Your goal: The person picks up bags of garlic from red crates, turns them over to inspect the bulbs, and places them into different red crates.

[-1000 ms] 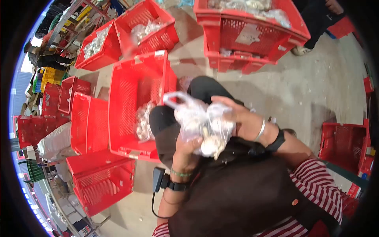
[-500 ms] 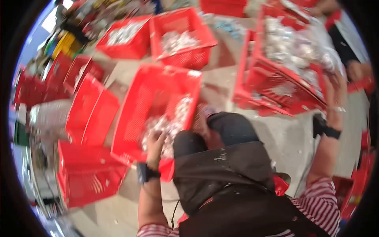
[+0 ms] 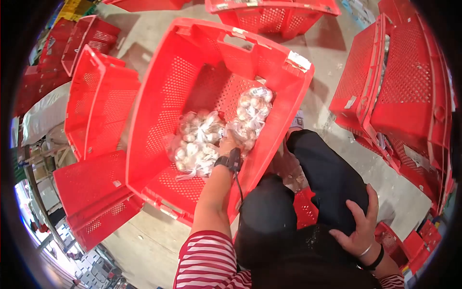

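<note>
A large red plastic crate (image 3: 159, 139) stands in front of me, tilted in view. Several clear bags of what look like garlic bulbs (image 3: 197, 137) lie on its floor. My left hand (image 3: 228, 146) reaches down among them, touching the bags; its fingertips are mostly hidden, so any hold cannot be made out. Along the crate's right side lie more of these bags, one with a printed label (image 3: 259, 91). My right hand (image 3: 361, 226) is beside my right thigh, fingers spread, holding nothing.
Stacked red crates (image 3: 402, 72) stand on the right. More red crates (image 3: 108, 103) lean and stand at the left, and another crate (image 3: 274, 19) is beyond the large one. A white sack (image 3: 45, 113) sits at the far left. Concrete floor (image 3: 149, 226) shows between them.
My view has swung so the large crate appears nearer. My right hand has come away from the stacked crates to beside my thigh. My left hand stays among the bags, now farther inside.
</note>
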Available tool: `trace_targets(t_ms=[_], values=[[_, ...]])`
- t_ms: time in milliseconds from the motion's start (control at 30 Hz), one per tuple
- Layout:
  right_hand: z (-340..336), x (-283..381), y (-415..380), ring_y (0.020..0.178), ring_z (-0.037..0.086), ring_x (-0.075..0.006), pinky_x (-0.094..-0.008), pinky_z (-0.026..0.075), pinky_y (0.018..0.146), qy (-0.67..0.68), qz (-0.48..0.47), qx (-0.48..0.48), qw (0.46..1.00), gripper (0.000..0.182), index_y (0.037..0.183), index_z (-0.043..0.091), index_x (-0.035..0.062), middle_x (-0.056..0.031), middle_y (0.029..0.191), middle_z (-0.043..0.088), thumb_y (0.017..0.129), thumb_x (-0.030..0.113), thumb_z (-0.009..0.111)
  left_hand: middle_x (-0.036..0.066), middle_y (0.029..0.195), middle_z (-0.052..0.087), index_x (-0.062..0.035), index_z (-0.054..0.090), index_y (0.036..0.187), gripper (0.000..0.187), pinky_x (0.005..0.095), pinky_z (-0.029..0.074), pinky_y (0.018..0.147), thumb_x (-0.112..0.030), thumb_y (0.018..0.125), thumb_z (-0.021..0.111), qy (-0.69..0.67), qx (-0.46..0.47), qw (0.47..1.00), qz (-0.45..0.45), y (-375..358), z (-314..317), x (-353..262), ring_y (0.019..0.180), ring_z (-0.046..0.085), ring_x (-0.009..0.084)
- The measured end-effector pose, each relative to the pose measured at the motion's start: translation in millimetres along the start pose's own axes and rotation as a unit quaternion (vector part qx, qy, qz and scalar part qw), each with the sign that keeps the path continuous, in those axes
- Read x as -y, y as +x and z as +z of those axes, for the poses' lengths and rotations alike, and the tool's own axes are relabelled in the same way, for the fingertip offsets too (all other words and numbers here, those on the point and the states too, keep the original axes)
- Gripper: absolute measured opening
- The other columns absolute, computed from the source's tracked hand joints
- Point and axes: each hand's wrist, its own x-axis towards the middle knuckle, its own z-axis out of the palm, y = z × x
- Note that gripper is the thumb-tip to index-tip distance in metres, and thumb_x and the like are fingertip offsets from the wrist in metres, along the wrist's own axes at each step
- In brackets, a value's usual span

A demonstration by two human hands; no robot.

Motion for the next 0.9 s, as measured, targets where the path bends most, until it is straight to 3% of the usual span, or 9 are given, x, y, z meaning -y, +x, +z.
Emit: trace_targets(t_ms=[100, 200, 467, 533, 600, 733, 800, 867, 900], values=[[1, -3, 6, 0.129, 0.032, -0.0484, -0.0534, 0.030, 0.104, 0.009, 0.009, -0.002, 1.000, 0.067, 0.118, 0.055, 0.0080, -0.0317, 0.142, 0.026, 0.065, 0.042, 0.079, 0.028, 0.118, 0.058, 0.0011, 0.018, 0.142, 0.109, 0.0423, 0.050, 0.090, -0.039, 0.062, 0.082, -0.052, 0.032, 0.998, -0.002, 29, 5, 7, 0.109, 0.058, 0.0378], [1, -5, 5, 0.128, 0.032, -0.0482, -0.0533, 0.030, 0.104, 0.021, 0.009, -0.010, 1.000, 0.065, 0.117, 0.056, 0.0074, -0.0316, 0.142, 0.027, 0.066, 0.042, 0.079, 0.028, 0.112, 0.061, 0.0007, 0.021, 0.140, 0.109, 0.0412, 0.051, 0.088, -0.035, 0.058, 0.083, -0.072, -0.041, 0.990, 0.114, 43, 19, 39, 0.103, 0.062, 0.0372], [4, -1, 0, 0.126, 0.035, -0.0482, -0.0516, 0.032, 0.103, 0.034, -0.029, -0.043, 0.998, 0.061, 0.113, 0.059, 0.0076, -0.0301, 0.140, 0.031, 0.064, 0.036, 0.080, 0.019, 0.089, 0.063, 0.0011, 0.034, 0.131, 0.083, 0.0369, 0.052, 0.071, -0.016, 0.059, 0.072, -0.256, -0.103, 0.961, 0.019, -10, 14, 37, 0.078, 0.063, 0.0296], [7, -1, -4, 0.124, 0.037, -0.0469, -0.0510, 0.033, 0.102, 0.032, -0.050, -0.069, 0.996, 0.061, 0.113, 0.059, 0.0088, -0.0280, 0.139, 0.033, 0.061, 0.033, 0.080, 0.012, 0.085, 0.062, 0.0021, 0.038, 0.127, 0.076, 0.0336, 0.050, 0.063, -0.011, 0.060, 0.071, -0.452, -0.028, 0.890, -0.055, -48, -21, 34, 0.072, 0.061, 0.0240], [9, 0, -8, 0.123, 0.038, -0.0460, -0.0506, 0.034, 0.101, 0.053, -0.057, -0.085, 0.993, 0.060, 0.112, 0.060, 0.0094, -0.0272, 0.137, 0.036, 0.060, 0.030, 0.080, 0.011, 0.100, 0.058, 0.0018, 0.037, 0.131, 0.075, 0.0275, 0.048, 0.067, -0.001, 0.062, 0.066, -0.505, -0.051, 0.862, -0.003, -88, -51, 42, 0.082, 0.058, 0.0174], [12, 0, -24, 0.122, 0.040, -0.0449, -0.0485, 0.034, 0.102, 0.055, -0.068, -0.089, 0.992, 0.058, 0.116, 0.059, 0.0085, -0.0272, 0.136, 0.037, 0.064, 0.026, 0.079, 0.015, 0.118, 0.055, -0.0021, 0.038, 0.132, 0.069, 0.0356, 0.052, 0.086, 0.004, 0.066, 0.059, -0.722, -0.017, 0.672, 0.166, -207, -116, 54, 0.104, 0.059, 0.0261], [15, 6, -35, 0.124, 0.042, -0.0424, -0.0466, 0.035, 0.103, 0.149, -0.039, -0.147, 0.977, 0.058, 0.119, 0.058, 0.0083, -0.0257, 0.138, 0.038, 0.068, 0.025, 0.080, 0.016, 0.129, 0.050, -0.0001, 0.032, 0.137, 0.077, 0.0409, 0.047, 0.098, 0.004, 0.064, 0.055, -0.756, -0.012, 0.606, 0.248, -290, -151, 34, 0.117, 0.054, 0.0297], [3, 35, -44, 0.125, 0.044, -0.0365, -0.0426, 0.037, 0.103, 0.213, -0.128, -0.155, 0.956, 0.068, 0.130, 0.049, 0.0062, -0.0221, 0.140, 0.038, 0.072, 0.025, 0.080, 0.016, 0.130, 0.049, 0.0005, 0.031, 0.137, 0.079, 0.0416, 0.046, 0.099, 0.002, 0.063, 0.057, -0.770, -0.045, 0.568, 0.287, -361, -162, 19, 0.118, 0.053, 0.0299], [0, 56, -53, 0.126, 0.044, -0.0333, -0.0408, 0.037, 0.103, 0.410, -0.100, -0.083, 0.903, 0.074, 0.135, 0.042, 0.0058, -0.0196, 0.140, 0.039, 0.074, 0.025, 0.080, 0.016, 0.129, 0.048, 0.0002, 0.031, 0.138, 0.080, 0.0417, 0.046, 0.099, 0.000, 0.063, 0.059, -0.761, -0.062, 0.576, 0.292, -391, -161, 12, 0.118, 0.052, 0.0295]])
